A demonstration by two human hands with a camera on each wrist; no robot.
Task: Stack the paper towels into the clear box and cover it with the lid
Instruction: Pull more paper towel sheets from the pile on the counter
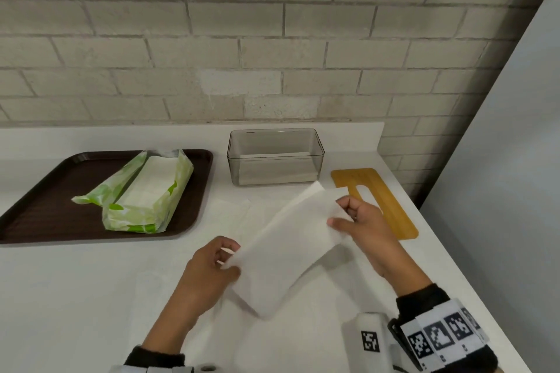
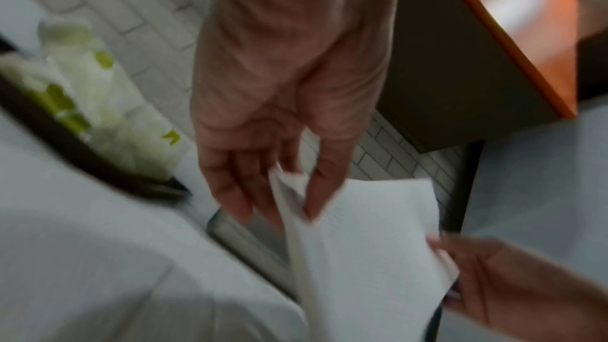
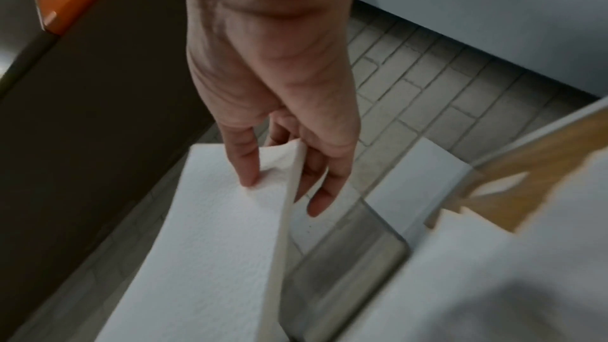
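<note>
text: none readable | wristband point(image 1: 442, 339): black-white coded markers only, no letters

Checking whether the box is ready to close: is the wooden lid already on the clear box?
No. The wooden lid lies flat on the counter to the right of the open clear box.

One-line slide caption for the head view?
Both hands hold a paper towel before the clear box.

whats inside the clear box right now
The clear box holds a low stack of white paper towels on its floor, seen through the wall. How many sheets cannot be told.
</note>
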